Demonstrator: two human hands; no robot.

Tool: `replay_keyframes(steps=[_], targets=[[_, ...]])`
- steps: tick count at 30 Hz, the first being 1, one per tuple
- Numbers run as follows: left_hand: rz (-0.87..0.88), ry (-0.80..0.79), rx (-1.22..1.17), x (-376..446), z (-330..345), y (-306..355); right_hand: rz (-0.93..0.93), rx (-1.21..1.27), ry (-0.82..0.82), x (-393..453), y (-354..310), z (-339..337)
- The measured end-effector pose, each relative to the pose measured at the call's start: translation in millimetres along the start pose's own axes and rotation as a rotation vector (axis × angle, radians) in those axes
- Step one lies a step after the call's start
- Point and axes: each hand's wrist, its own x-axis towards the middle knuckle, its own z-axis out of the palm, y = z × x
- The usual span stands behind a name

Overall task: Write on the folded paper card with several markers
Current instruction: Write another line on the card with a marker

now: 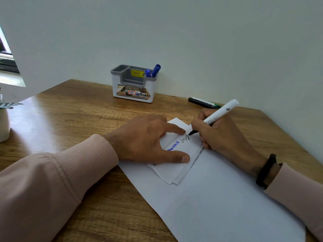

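A folded white paper card (174, 170) lies on a large white sheet (227, 198) on the wooden desk. Blue writing and, to its right, black writing run across the card. My left hand (148, 140) presses the card flat with straight index finger and thumb. My right hand (220, 135) grips a white-barrelled black marker (218, 115), its tip touching the card just right of the black writing.
A white and grey desk organiser (133, 83) stands by the wall with two blue markers (153, 71) in it. A black and green marker (203, 102) lies by the wall behind my right hand. A white pot (3, 123) sits at the left edge.
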Motion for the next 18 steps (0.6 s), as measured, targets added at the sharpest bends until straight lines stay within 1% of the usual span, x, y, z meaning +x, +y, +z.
replay_keyframes(steps=[1, 5, 6, 9, 11, 12, 13, 15, 16, 17, 18], targets=[[0.007, 0.001, 0.002, 0, 0, 0, 0.018, 0.065, 0.017, 0, 0, 0], [0.022, 0.006, 0.006, 0, 1, -2, 0.102, 0.457, 0.158, 5, 2, -8], [0.026, 0.009, 0.009, 0, 2, -2, 0.095, 0.501, 0.165, 6, 2, -9], [0.046, 0.029, 0.018, 0, 5, -5, 0.007, 0.527, 0.145, 4, -1, -9], [0.055, 0.075, -0.071, 0, 8, -8, -0.043, 0.541, 0.143, 1, -4, -9], [0.043, 0.122, -0.197, 2, 10, -9, -0.065, 0.552, 0.148, -1, -5, -9], [0.008, 0.184, -0.39, 5, 11, -11, -0.095, 0.561, 0.151, -3, -6, -10], [-0.097, 0.286, -0.868, 13, 7, -13, -0.199, 0.516, 0.141, -8, -8, -10], [-0.126, 0.316, -1.067, 17, 5, -16, -0.272, 0.457, 0.126, -12, -9, -9], [-0.149, 0.341, -1.195, 18, 2, -20, -0.355, 0.375, 0.108, -16, -9, -9], [-0.168, 0.363, -1.265, 18, 1, -23, -0.44, 0.276, 0.092, -19, -8, -8]])
